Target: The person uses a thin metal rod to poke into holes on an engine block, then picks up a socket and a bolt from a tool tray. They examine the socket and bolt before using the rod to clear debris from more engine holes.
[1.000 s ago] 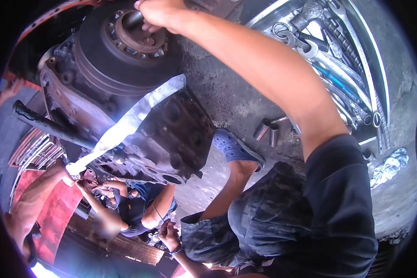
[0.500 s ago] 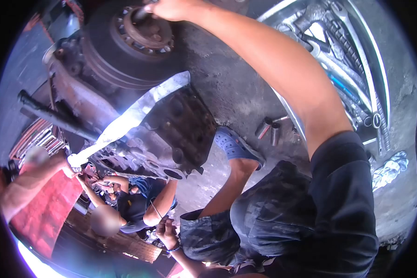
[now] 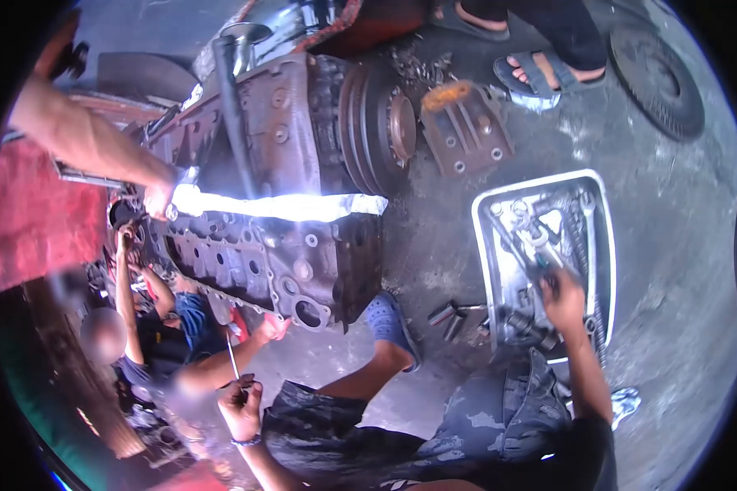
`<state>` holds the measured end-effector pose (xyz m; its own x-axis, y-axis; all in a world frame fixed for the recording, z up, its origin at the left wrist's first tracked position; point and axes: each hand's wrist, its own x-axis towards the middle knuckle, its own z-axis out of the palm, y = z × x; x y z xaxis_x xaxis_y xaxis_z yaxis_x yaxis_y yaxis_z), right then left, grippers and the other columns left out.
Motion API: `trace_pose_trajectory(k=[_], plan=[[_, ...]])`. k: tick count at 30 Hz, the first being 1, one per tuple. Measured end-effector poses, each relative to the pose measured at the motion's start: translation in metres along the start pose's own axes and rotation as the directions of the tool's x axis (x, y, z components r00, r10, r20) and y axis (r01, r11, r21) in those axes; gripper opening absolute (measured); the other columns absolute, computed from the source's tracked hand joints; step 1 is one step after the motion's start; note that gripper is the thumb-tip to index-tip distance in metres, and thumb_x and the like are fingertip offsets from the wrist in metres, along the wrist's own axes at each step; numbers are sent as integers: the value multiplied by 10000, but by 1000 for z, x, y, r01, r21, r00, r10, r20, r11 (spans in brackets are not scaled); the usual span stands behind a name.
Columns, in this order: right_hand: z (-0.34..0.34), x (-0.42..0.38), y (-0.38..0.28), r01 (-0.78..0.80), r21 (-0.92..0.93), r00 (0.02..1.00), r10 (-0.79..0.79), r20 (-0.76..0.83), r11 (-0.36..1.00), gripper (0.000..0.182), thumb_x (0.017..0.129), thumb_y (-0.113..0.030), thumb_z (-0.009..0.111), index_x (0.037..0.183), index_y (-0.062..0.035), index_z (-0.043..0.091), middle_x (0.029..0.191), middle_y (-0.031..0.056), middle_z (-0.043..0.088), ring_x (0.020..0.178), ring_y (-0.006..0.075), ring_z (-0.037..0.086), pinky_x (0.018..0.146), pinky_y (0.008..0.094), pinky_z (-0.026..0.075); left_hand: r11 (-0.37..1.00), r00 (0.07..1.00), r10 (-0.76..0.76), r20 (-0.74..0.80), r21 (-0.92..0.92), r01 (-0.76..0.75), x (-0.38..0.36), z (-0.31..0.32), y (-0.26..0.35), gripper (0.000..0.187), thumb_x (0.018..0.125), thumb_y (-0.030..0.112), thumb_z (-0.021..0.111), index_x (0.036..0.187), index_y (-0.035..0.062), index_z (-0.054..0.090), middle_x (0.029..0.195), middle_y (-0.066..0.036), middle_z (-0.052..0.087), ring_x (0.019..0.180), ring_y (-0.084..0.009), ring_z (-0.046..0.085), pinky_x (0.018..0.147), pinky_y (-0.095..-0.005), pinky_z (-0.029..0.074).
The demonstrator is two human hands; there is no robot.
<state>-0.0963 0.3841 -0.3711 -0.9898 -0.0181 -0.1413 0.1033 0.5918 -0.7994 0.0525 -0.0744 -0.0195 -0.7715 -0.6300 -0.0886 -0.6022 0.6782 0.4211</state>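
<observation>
A person is reaching into a tool tray (image 3: 481, 245) with the right hand (image 3: 563, 303) while the left hand (image 3: 241, 412) is holding a thin rod (image 3: 232, 357).
At lower left of centre, the left hand is closing its fingers around the rod, which is pointing up; right of centre, the right hand is hovering over or touching the tools (image 3: 539, 237) with fingers curled, and whether it is gripping one cannot be told. The tray is lying on the floor (image 3: 434, 237), wrenches filling it. Metal cylinders (image 3: 444, 315) are lying just left of it. The engine block (image 3: 303, 270) is sitting left of centre, a bright strip (image 3: 278, 208) lying across it, and a co-worker's hand (image 3: 162, 199) is reaching to the strip's left end.
</observation>
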Motion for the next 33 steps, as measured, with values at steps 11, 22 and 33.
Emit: trace_pose_trajectory(k=[11, 22, 33], plan=[[-17, -24, 30, 167, -322, 985, -145, 91, 932, 303, 740, -95, 668, 1026, -13, 613, 918, 182, 592, 853, 388, 580, 718, 482, 477, 953, 952, 302, -56, 33, -301, -14, 10, 49, 227, 746, 95, 739, 913, -46, 675, 825, -124, 698, 574, -120, 538, 541, -267, 417], [-74, -28, 37, -92, -518, 996, 84, -40, 850, 322, 826, -330, 588, 993, -55, 609, 1260, 195, 511, 1212, 385, 447, 977, 518, 378, 787, 762, 596, 251, 2, -617, -34, 5, 144, 332, 714, 223, 795, 942, 3, 696, 761, -131, 646, 632, -292, 643, 577, -352, 510], [-43, -25, 79, -151, -493, 988, 146, -48, 857, 333, 841, -316, 586, 1029, -42, 610, 1473, 200, 357, 1326, 383, 353, 1028, 497, 359, 828, 782, 557, 280, -116, -549, -23, 9, 117, 335, 740, 281, 774, 931, 17, 697, 792, -145, 660, 679, -338, 656, 611, -395, 524]])
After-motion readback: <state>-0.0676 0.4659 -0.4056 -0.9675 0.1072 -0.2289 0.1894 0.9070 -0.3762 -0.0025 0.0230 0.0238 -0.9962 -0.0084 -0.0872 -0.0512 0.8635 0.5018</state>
